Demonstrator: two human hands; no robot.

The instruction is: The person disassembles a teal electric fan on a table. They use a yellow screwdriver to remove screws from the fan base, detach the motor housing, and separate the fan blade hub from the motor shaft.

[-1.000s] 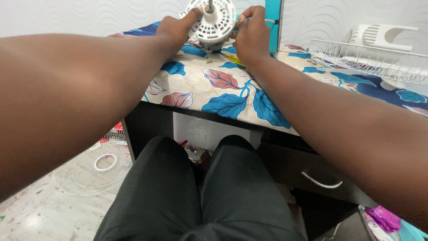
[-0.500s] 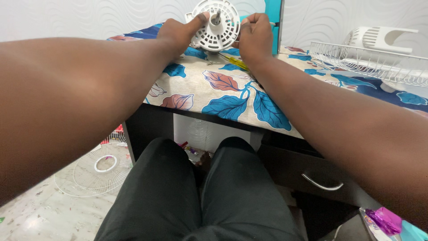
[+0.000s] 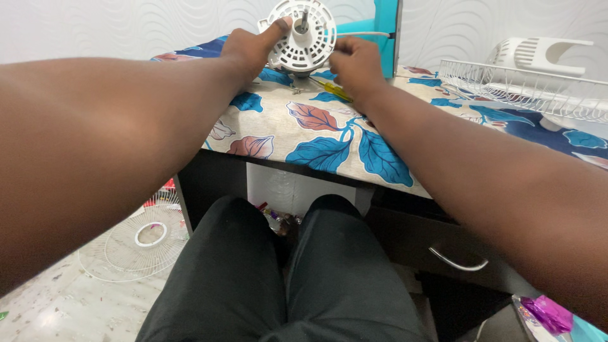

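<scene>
A round white fan motor housing [image 3: 308, 44] with a vented face and a metal shaft stands tilted at the far edge of the table. My left hand [image 3: 250, 47] grips its left side, thumb pressed on the front face. My right hand [image 3: 354, 63] is curled against the housing's lower right edge; its fingertips are hidden, so I cannot tell whether it grips. A yellow-handled screwdriver [image 3: 332, 90] lies on the cloth just under my right hand. A white cable [image 3: 370, 34] runs right from the housing.
The table carries a leaf-patterned cloth [image 3: 329, 139]. A white wire fan guard [image 3: 525, 85] and a white plastic fan part [image 3: 544, 50] lie at the right. Another wire guard [image 3: 136, 244] rests on the floor at the left. A dark drawer with a metal handle [image 3: 457, 261] is below right.
My right hand has slid down from the housing's upper right side to its lower right edge, closer to the screwdriver. The housing has tilted slightly; my left hand keeps its hold.
</scene>
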